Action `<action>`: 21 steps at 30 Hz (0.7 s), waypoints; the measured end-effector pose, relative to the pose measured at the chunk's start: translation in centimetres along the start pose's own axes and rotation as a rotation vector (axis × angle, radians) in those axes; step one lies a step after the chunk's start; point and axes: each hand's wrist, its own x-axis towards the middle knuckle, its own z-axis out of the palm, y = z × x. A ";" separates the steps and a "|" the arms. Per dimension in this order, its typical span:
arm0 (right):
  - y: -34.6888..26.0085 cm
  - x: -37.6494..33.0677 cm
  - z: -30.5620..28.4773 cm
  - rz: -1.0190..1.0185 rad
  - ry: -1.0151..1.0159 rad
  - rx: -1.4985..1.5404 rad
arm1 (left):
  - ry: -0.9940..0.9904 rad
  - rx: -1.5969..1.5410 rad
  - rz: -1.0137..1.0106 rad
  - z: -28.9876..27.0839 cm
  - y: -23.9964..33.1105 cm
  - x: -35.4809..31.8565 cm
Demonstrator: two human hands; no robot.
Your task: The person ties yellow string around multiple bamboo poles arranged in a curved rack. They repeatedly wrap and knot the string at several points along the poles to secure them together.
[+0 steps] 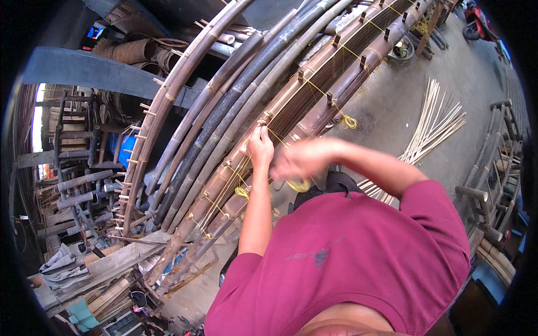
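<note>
Two long bamboo poles run side by side diagonally before me; the left pole (284,101) and the right pole (319,116) carry short dark pegs. Thin yellow cord (316,87) crosses between them at intervals, over dark slats lying lengthwise. My left hand (260,147) is closed in a pinch at the left pole, just below a peg, where a strand of the cord leaves its fingertips. Close by on the right, my right hand (297,159) is smeared by motion, its fingers unreadable. A yellow cord bundle (298,184) hangs below it, another coil (349,121) beside the right pole.
More bent bamboo poles (224,101) stand to the left, including a pegged one (162,106). Thin pale strips (428,126) lie fanned on the concrete floor (392,106) at right. A bamboo frame (493,162) stands at far right, a wooden beam (101,260) at lower left.
</note>
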 end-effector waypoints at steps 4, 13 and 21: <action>9.1 -4.9 10.9 -0.106 0.265 -0.547 | 0.030 -0.001 -0.010 -1.4 1.9 -0.5; 7.2 -3.9 10.6 0.018 0.046 -0.590 | 0.321 -0.025 0.184 0.4 -1.4 12.0; 2.5 0.2 15.8 0.028 0.226 -0.473 | -0.199 0.094 0.188 -3.0 -6.7 11.8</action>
